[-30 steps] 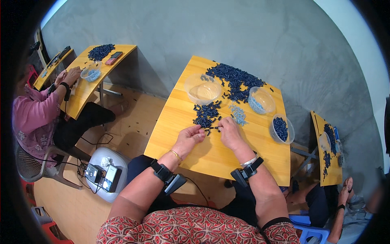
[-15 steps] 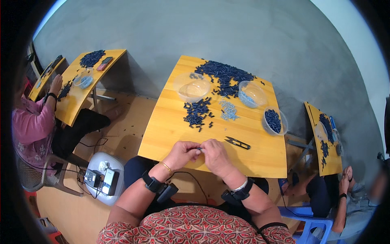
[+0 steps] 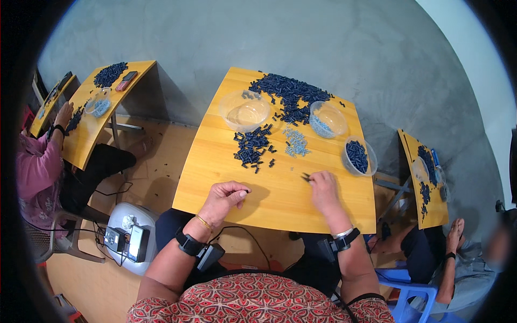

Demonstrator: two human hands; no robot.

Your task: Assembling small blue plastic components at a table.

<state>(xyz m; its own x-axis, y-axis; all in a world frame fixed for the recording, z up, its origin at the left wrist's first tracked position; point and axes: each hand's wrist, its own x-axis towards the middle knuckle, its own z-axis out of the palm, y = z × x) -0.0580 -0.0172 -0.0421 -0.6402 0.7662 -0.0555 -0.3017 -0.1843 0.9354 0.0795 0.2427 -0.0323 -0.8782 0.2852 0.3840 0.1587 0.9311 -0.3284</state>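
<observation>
My left hand is raised over the near left of the yellow table, thumb and forefinger pinching a small dark piece. To the right, my right hand is closed around black thread snips; their dark tips stick out to the left, and the fingers cover the rest. Beyond my hands lie a loose pile of short dark-blue tubular pieces and a scatter of small light-blue pieces.
A large dark-blue heap covers the table's far end. Around it stand a clear bowl, a bowl with light-blue pieces and a bowl of dark pieces. People sit at similar tables on both sides.
My hands have come apart. The right one moved right and took up the snips from the table; the left keeps its pinch on the small piece. The whole view has shifted slightly.
</observation>
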